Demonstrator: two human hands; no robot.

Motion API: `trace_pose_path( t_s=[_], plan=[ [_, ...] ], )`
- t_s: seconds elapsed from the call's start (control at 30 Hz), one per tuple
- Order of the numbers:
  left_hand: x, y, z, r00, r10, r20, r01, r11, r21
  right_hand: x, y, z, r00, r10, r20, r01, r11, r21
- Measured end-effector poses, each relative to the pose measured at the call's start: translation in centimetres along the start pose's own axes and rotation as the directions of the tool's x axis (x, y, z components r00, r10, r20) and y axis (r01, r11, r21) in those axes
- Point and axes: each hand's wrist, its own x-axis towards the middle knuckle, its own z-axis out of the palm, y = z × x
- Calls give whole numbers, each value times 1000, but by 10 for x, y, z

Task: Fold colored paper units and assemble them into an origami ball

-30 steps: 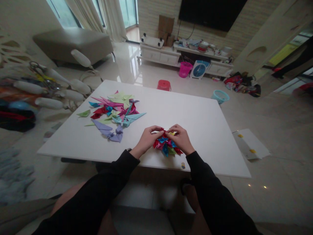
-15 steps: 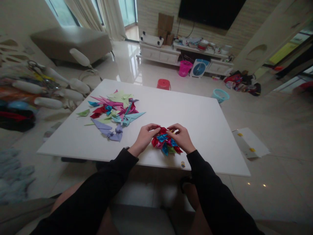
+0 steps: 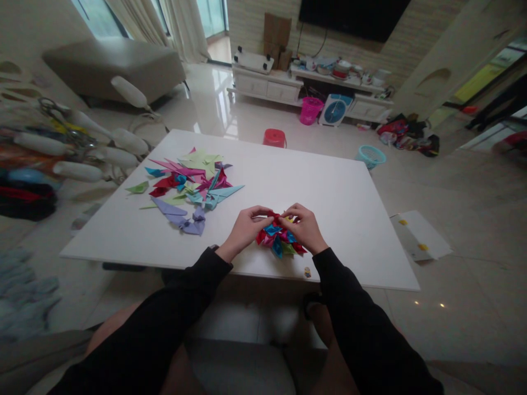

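Near the front edge of the white table (image 3: 329,186), a cluster of folded paper pieces (image 3: 276,241) in red, blue, pink, green and yellow lies between my hands. My left hand (image 3: 247,225) pinches the far left side of a red folded paper piece (image 3: 275,218) at the cluster's top. From the other side my right hand (image 3: 303,226) pinches the same red piece, thumb and index finger close to the left fingertips. Fingers partly cover the red piece, so its exact shape is unclear.
On the table's left lies a loose heap of folded papers (image 3: 197,181), with a purple folded piece (image 3: 181,216) nearest me. A small cartoon sticker (image 3: 307,272) is at the front edge. Beyond the table stand a red stool (image 3: 274,137) and a light blue basket (image 3: 371,157).
The view has shifted slightly. Both hands stay at the cluster; the right fingertips have come a little closer to the left ones over the red piece.
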Motion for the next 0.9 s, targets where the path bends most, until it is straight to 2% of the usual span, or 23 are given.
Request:
trace_pose_path(
  t_s=[0.23,0.43,0.57,0.77,0.9],
  plan=[
    [0,4,-5,997,-3,-74,8,998,67,9,18,-29,975,53,-216,-97,975,-198],
    [2,1,-11,998,-12,-63,14,999,36,11,38,-37,970,71,-232,-136,950,-280],
    [3,4,-15,997,-12,-73,11,1000,-1,12,53,-26,982,43,-184,-106,931,-350],
    [1,17,-29,994,25,-107,-30,998,-48,8,69,6,997,1,-82,-34,911,-412],
    [0,25,-40,991,40,-129,-49,997,-61,28,72,26,1000,6,-21,-15,877,-481]
  ],
)
